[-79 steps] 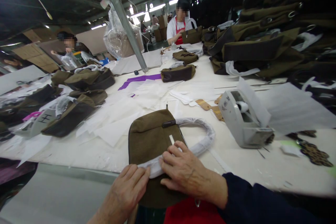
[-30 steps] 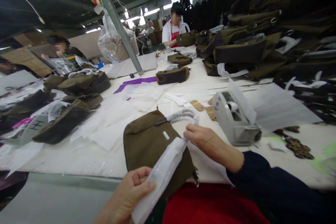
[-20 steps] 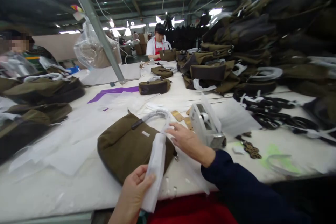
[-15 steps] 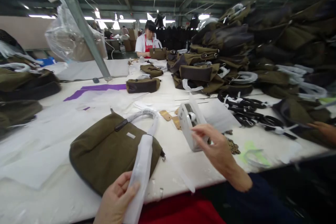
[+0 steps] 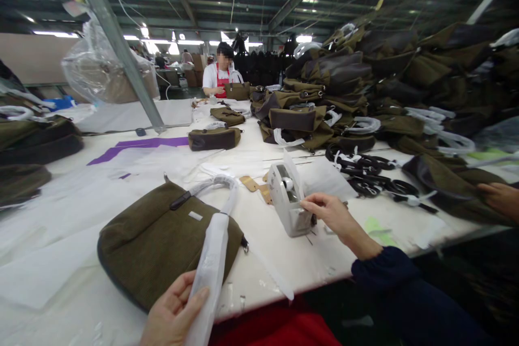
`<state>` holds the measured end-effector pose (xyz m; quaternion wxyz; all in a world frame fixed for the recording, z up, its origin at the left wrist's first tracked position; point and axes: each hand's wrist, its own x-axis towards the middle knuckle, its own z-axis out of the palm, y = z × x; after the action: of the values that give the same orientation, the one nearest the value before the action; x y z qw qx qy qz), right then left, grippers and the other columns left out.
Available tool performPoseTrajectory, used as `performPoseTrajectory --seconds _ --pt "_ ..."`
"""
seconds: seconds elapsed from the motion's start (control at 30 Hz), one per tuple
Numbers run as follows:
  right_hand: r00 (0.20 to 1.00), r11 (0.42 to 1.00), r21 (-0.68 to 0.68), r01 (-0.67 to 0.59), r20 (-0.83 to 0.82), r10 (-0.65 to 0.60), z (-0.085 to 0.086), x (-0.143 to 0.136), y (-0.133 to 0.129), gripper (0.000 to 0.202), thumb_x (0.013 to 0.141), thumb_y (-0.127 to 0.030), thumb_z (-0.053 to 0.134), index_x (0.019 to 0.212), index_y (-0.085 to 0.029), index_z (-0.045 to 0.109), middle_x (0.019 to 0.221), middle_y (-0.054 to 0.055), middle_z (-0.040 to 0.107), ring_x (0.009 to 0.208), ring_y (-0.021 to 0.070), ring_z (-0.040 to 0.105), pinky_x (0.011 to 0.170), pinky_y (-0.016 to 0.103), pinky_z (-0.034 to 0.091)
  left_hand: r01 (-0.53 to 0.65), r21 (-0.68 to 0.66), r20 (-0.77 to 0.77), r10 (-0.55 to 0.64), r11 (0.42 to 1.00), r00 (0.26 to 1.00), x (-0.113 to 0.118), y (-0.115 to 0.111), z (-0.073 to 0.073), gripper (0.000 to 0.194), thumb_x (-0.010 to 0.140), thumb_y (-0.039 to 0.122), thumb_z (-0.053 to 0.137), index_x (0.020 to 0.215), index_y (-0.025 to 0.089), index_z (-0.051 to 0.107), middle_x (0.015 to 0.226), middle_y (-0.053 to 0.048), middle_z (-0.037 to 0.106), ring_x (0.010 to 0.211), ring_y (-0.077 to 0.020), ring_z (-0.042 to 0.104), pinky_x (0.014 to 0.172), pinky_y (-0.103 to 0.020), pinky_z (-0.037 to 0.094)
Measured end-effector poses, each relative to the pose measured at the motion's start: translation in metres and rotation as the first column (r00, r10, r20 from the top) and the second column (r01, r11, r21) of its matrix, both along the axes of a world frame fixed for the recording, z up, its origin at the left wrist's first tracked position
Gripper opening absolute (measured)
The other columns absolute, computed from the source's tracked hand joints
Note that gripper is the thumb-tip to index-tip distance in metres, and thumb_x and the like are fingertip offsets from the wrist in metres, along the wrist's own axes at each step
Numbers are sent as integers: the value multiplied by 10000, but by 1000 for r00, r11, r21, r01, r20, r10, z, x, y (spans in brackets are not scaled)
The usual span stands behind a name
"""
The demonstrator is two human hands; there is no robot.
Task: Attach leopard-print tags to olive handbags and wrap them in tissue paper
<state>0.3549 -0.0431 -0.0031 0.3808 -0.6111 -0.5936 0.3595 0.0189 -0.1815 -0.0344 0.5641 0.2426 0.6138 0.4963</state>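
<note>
My left hand (image 5: 174,305) is closed round the lower end of a white-wrapped strap (image 5: 211,259). That strap belongs to an olive bag (image 5: 162,243) lying on the table, with its handle in clear wrap. To the right of the bag stands a grey tape dispenser (image 5: 290,205) with a white roll inside. At its right edge is my right hand (image 5: 328,213), thumb and index fingertips pressed together; whatever is between them is too small to make out.
Olive bags (image 5: 316,113) are piled at the back right, with black straps (image 5: 365,173) before them. A co-worker (image 5: 221,73) sits across the table. Another person's hand (image 5: 500,200) holds a bag at the right edge. A metal post (image 5: 117,43) slants at left.
The whole view has shifted slightly. My right hand's fingers have come together and sit at the dispenser's right end. My left hand still holds the wrapped strap.
</note>
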Motion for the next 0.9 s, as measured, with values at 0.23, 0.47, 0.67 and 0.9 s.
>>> performPoseTrajectory --seconds 0.23,0.47,0.67,0.9 --pt "992 981 152 118 -72 -108 0 -9 -25 297 791 -462 680 763 -166 675 799 25 624 767 167 519 695 281 385 -1 -29 -13 1 1000 1000 1 1 2 577 493 462 908 932 172 670 696 -16 738 450 -113 581 409 -163 465" --pt "842 976 -164 141 -500 -205 -17 -12 -62 370 735 -483 767 741 -158 590 663 -21 521 545 89 410 510 230 340 -4 -39 -10 3 999 1000 3 1 13 537 502 442 905 920 182 690 812 -34 763 610 -183 662 519 -213 541" --pt "658 948 -311 70 -700 -279 -44 -16 -59 389 600 -380 889 775 -138 640 672 -24 501 533 58 403 456 179 366 3 -11 38 -2 1000 999 4 2 21 495 529 371 905 916 157 681 746 -18 738 608 -156 646 522 -187 511" --pt "609 853 -379 -358 -788 -94 -17 -69 -89 267 761 -341 802 762 -134 634 600 -49 485 475 27 385 433 139 350 19 39 58 -21 999 998 6 -2 25 454 638 372 839 987 133 674 829 -45 745 631 -126 627 542 -159 474"
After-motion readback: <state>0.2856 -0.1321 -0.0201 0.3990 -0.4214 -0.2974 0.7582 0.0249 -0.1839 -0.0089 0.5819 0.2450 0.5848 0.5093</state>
